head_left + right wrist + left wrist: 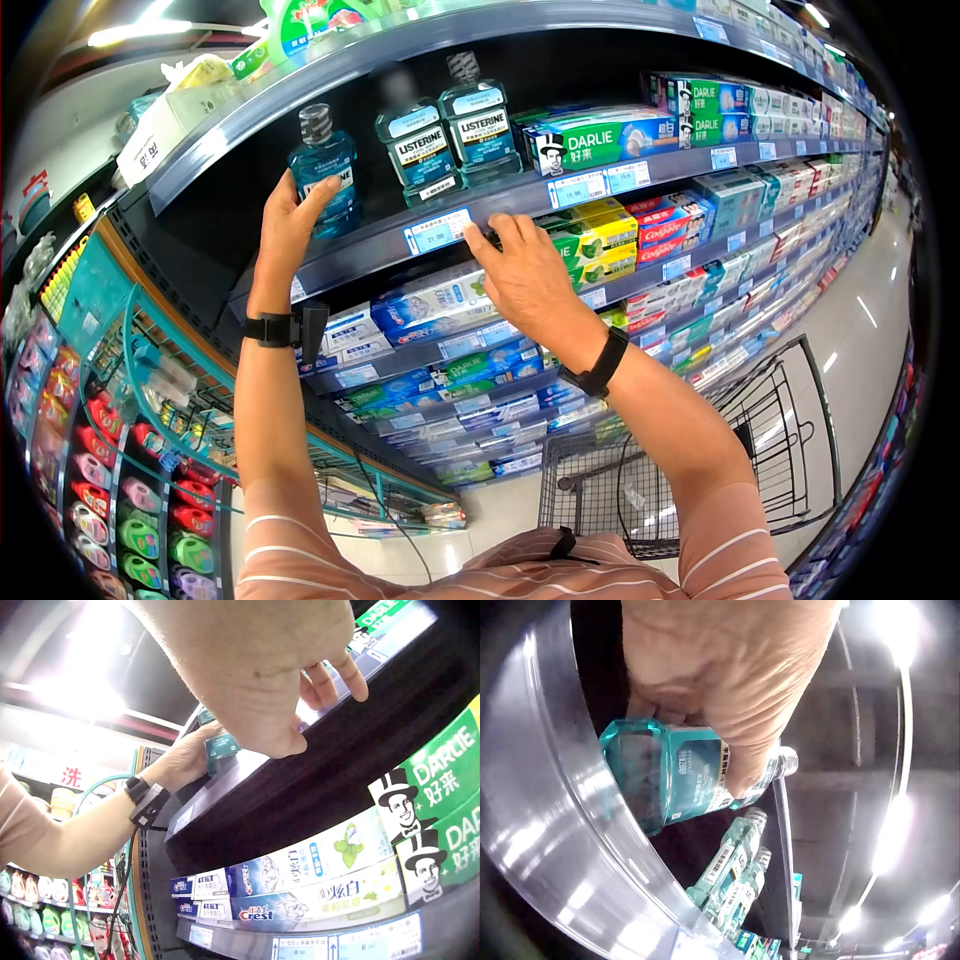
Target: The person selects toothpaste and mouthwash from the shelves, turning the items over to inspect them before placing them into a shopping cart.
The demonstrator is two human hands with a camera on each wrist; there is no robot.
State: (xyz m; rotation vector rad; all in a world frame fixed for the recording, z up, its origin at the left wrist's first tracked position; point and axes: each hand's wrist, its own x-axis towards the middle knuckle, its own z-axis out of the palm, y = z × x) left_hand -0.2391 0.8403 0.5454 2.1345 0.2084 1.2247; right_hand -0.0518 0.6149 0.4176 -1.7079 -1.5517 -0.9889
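My left hand (290,230) grips a blue-green mouthwash bottle (323,165) at the left end of the upper shelf, thumb across its label. In the left wrist view the thumb of the left hand (727,675) presses the front of the bottle (690,776). Two more Listerine bottles (418,155) (482,135) stand upright to its right. My right hand (525,275) is at the shelf's front edge beside a price tag (437,232), holding nothing, its fingers loosely bent. In the right wrist view the fingers of the right hand (255,682) hang by that edge.
Darlie boxes (600,140) lie right of the bottles. Crest boxes (430,300) and Colgate boxes (668,225) fill the shelves below. A wire shopping cart (790,450) stands at lower right, and a green rack (110,290) at left. A cable hangs near the left arm.
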